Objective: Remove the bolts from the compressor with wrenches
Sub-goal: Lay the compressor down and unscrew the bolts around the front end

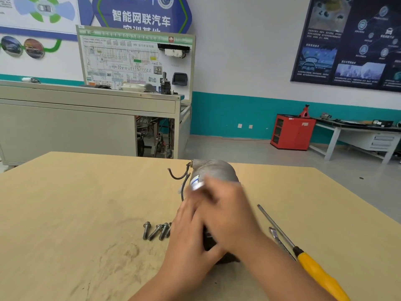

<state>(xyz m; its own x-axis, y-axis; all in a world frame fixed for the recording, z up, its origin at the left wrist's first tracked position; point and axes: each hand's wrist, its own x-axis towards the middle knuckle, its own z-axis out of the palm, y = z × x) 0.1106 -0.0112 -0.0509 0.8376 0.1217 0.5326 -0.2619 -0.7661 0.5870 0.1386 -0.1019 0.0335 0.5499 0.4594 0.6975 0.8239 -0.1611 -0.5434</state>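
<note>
Head view: the gray compressor (217, 170) sits on the bench (86, 203) under both hands. The left hand (188, 235) grips its dark end. The right hand (230, 213) is blurry, so I cannot tell its grip. Loose bolts (156, 231) lie just left.

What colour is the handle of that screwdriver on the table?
The screwdriver handle is yellow, black where it meets the shaft; head view, lower right.

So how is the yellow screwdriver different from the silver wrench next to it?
The screwdriver has a fat yellow handle; the wrench is bare silvery metal. The screwdriver's shaft is thin and dark; the wrench looks flat with a wider end. Both lie side by side on the table, untouched.
</note>
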